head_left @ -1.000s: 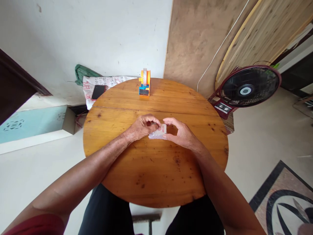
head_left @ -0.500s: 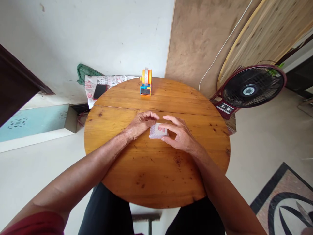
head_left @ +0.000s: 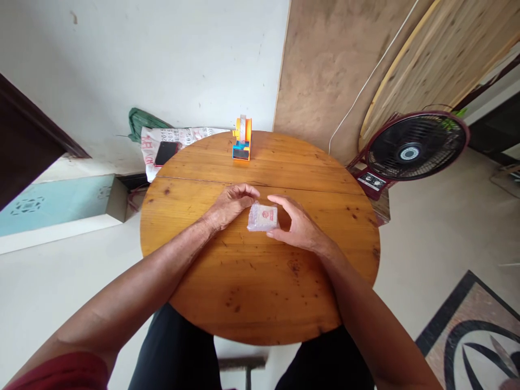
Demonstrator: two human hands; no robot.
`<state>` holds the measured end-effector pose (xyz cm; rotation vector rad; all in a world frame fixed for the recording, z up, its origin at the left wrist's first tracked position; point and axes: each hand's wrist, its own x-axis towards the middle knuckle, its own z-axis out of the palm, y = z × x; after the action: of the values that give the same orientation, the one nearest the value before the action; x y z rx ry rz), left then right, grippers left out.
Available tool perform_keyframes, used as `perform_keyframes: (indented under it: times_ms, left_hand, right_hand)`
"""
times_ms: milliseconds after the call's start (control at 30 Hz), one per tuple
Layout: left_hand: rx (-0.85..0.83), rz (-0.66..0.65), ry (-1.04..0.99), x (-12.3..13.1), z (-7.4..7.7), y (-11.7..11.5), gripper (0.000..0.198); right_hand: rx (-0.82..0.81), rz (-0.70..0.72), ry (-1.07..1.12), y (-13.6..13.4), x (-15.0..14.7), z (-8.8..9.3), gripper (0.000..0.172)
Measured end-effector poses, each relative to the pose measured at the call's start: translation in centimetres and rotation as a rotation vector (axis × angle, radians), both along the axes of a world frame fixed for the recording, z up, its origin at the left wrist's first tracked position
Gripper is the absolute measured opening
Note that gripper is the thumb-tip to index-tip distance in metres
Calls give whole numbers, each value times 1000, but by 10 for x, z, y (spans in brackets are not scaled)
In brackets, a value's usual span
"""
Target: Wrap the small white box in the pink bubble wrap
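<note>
A small white box with red print, wrapped in clear bubble wrap (head_left: 264,218), lies on the round wooden table (head_left: 252,281) between my hands. At its upper left corner, the curled fingers and thumb of my left hand (head_left: 233,206) close on the wrap; part of that grip is hidden. My right hand (head_left: 298,223) is around the right side of the packet, fingers and thumb spread apart. Its thumb tip is by the lower right corner, and the index fingertip is just above the top edge.
An orange and blue tape dispenser (head_left: 242,138) stands at the table's far edge. Beyond the far left edge, a dark phone (head_left: 166,153) lies on a printed white sack (head_left: 146,146). A dark red fan (head_left: 410,151) stands to the right, beside the table.
My right fingers have drawn back off the top of the packet, so its red print shows more fully. My left hand has shifted slightly to the left.
</note>
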<state>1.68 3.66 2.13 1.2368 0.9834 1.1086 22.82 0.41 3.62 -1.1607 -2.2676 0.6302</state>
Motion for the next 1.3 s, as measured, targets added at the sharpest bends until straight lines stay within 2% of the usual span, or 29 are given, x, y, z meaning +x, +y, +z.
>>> perform_keyframes:
  times_ms: [167, 333, 600, 900, 1033, 1133, 1233, 1300]
  left_hand:
    - [16, -60, 53, 0, -3, 0, 28]
    - [-49, -143, 59, 1, -6, 1, 36]
    - [-109, -243, -12, -3, -1, 2, 32]
    - [-90, -355, 12, -10, 1, 5, 27]
    - [-100, -350, -9, -9, 1, 4, 30]
    - [-108, -319, -11, -8, -1, 3, 32]
    - [-125, -278, -13, -8, -3, 3, 33]
    - [-136, -244, -12, -8, -4, 4, 33]
  right_hand:
    - [29, -30, -1, 3, -4, -9, 70]
    - [109, -67, -5, 2, -6, -11, 63]
    - [244, -11, -6, 0, -8, -15, 60]
    - [247, 26, 27, -1, -10, -17, 64]
    - [174, 35, 43, -3, -9, -10, 66]
    - [83, 22, 155, -4, -4, -3, 62]
    - [-42, -45, 443, 0, 3, -1, 52]
    - [-106, -150, 660, 6, 7, -6, 42]
